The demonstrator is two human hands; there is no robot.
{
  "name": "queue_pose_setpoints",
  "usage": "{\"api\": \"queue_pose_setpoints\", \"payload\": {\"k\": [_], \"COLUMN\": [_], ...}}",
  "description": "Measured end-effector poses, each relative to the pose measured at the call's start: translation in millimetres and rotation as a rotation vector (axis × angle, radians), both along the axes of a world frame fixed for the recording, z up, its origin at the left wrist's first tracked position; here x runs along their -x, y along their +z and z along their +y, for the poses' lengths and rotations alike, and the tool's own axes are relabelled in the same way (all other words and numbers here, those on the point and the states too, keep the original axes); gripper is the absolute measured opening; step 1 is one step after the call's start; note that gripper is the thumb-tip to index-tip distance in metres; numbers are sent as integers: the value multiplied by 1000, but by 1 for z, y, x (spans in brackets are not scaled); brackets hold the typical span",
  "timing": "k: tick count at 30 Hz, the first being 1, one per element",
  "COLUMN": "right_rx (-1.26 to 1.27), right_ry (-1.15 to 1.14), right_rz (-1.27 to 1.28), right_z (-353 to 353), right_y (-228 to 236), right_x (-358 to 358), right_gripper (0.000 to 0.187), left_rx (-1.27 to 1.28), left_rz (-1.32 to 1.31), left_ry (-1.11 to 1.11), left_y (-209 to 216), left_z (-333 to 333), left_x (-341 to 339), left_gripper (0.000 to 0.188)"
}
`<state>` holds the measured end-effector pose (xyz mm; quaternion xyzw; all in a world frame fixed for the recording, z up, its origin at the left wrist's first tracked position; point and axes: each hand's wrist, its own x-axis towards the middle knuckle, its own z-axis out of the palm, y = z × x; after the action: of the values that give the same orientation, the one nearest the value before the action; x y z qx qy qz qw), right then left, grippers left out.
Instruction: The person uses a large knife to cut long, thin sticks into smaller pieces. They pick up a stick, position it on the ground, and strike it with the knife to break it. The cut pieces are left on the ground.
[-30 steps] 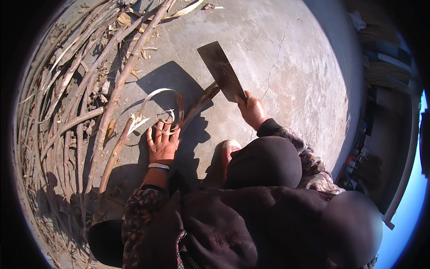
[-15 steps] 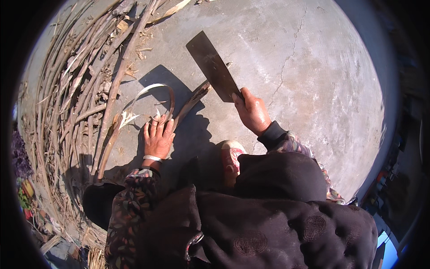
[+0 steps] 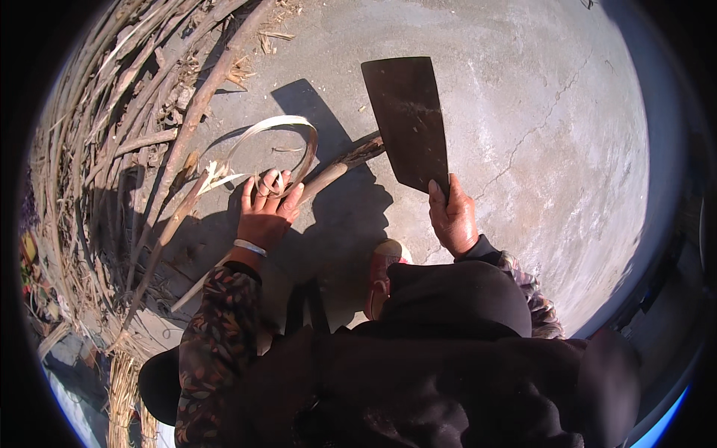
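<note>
In my right hand [image 3: 454, 220] is a broad, dark cleaver [image 3: 407, 119], held by its handle with the blade pointing away from me. The lower edge of the blade side hangs by the far end of a wooden stick [image 3: 328, 176], which has a pale cut face and dark bark; whether they touch I cannot tell. My left hand [image 3: 267, 205] is closed around the stick, its thumb along the wood and its palm side hidden. A pale, curled strip of bark [image 3: 280, 121] loops out beyond my left fingers, next to a splintered branch end [image 3: 213, 175].
A heap of long, thin branches [image 3: 112, 142] lies along the left, with one thicker branch [image 3: 198, 104] at its near side. Grey concrete ground [image 3: 538, 142] with a crack stretches to the right. My red shoe [image 3: 381, 272] stands between my arms. Straw [image 3: 123, 396] lies lower left.
The cleaver has turned more upright and shows more of its flat side. My left fingers have curled in more around the stick. The whole view has shifted a little.
</note>
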<state>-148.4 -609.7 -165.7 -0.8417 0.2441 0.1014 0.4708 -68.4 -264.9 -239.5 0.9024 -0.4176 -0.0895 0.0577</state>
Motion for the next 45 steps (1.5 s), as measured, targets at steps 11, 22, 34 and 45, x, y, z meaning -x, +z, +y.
{"api": "queue_pose_setpoints", "payload": {"k": [11,22,34,45], "right_rx": [161,37,303,340], "right_ry": [-10,-146,62,34], "right_rz": [85,-139,-143,-180], "right_z": [10,26,3,-1], "right_y": [-1,-16,20,9], "right_x": [9,21,26,32], "right_gripper": [16,15,15,19], "left_rx": [55,3,9,-18], "left_rz": [-14,-57,-43,21], "left_ry": [-14,-8,112,213], "left_y": [-1,-4,-2,3], "left_z": [-1,2,-89,-37], "left_x": [-3,4,28,42], "left_gripper": [57,65,46,66]}}
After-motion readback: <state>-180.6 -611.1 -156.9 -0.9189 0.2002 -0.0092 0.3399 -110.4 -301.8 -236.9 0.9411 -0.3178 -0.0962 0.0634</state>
